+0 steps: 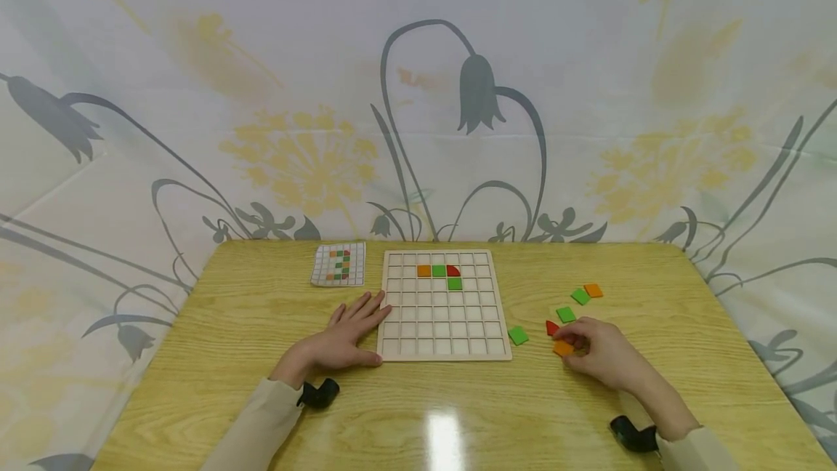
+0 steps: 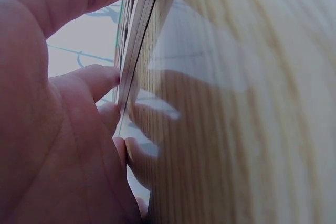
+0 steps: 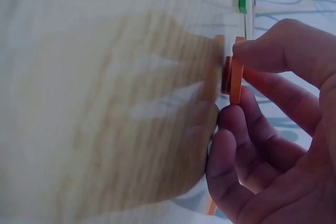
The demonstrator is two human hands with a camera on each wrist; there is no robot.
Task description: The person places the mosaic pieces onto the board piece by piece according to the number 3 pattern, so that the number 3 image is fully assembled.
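My right hand [image 1: 604, 351] pinches an orange square tile [image 1: 563, 348] between thumb and fingers, low over the table; the right wrist view shows this orange tile [image 3: 237, 80] edge-on under the thumb. Just beyond it lies a red rounded tile [image 1: 552, 328], partly covered by the fingers. My left hand [image 1: 343, 336] lies spread at the left side of a white grid board [image 1: 434, 327], fingertips on its edge and thumb by the near corner. On the board sit an orange square [image 1: 424, 270], a green square [image 1: 439, 270], a red rounded tile [image 1: 453, 270] and another green square [image 1: 455, 283].
A pattern card [image 1: 318, 272] with coloured cells lies left of the board. Right of the board are loose green tiles, one [image 1: 518, 335] close to its edge, others [image 1: 566, 315] farther right, and an orange tile [image 1: 593, 290]. A flowered cloth [image 1: 431, 166] hangs behind the wooden table [image 1: 523, 413].
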